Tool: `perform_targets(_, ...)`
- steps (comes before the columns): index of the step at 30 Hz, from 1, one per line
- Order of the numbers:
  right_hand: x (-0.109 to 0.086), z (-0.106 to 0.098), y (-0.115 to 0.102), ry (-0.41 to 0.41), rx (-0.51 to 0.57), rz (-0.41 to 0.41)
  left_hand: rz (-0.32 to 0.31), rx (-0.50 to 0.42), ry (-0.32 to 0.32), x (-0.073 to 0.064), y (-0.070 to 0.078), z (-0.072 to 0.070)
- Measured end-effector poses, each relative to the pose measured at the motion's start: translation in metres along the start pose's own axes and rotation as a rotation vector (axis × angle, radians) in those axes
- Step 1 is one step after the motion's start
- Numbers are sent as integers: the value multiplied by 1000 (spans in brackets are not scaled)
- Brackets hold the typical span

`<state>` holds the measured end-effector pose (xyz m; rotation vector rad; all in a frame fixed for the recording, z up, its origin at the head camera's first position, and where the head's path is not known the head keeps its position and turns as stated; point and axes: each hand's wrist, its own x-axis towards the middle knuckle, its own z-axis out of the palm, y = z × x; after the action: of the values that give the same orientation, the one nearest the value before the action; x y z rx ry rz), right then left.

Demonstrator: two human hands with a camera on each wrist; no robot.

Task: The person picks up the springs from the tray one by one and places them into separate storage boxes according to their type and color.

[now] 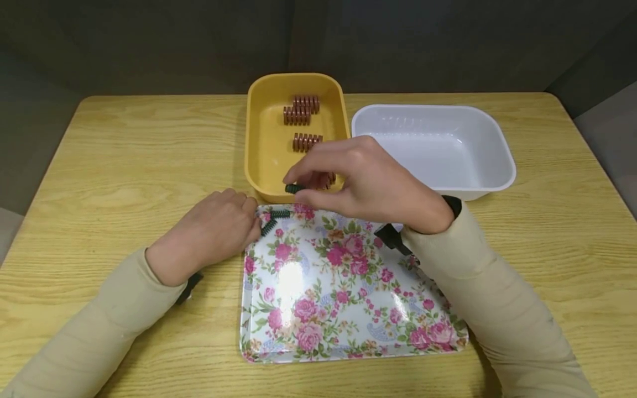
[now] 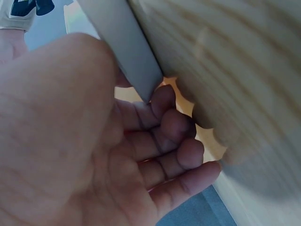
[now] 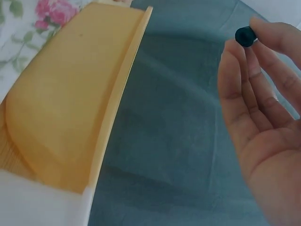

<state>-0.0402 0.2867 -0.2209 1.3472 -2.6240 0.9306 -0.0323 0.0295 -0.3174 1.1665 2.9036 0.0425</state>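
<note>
My right hand (image 1: 368,182) pinches a small dark green ribbed piece (image 1: 294,188), like a short spring, between thumb and fingertips over the front of the yellow bin (image 1: 269,160). In the right wrist view the piece (image 3: 245,36) shows its round end. Two more green spring-like pieces (image 1: 280,214) lie at the far left corner of the flower-patterned tray (image 1: 348,309). There my left hand (image 1: 211,229) holds the tray's edge, with its fingers (image 2: 162,155) curled by the edge in the left wrist view.
Several brown ribbed coil-like pieces (image 1: 297,115) lie inside the yellow bin, partly hidden by my right hand. A white bin (image 1: 433,160) stands to its right, behind my right wrist. All of it rests on a wood-grain table (image 1: 149,149), with a dark partition (image 1: 174,50) behind.
</note>
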Motion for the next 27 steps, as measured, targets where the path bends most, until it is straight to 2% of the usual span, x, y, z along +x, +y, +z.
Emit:
perform_targets(7,-1,-3,14,40,-32,66,-10,-12,-50,1,-1,-2)
perform_targets(11,-2,-5,24,60,-48,144,-12,-15,-65,1,-1,-1)
perform_targets(27,-5,-14,41,136,-65,317,-11,-25,-52,1,-2,-1)
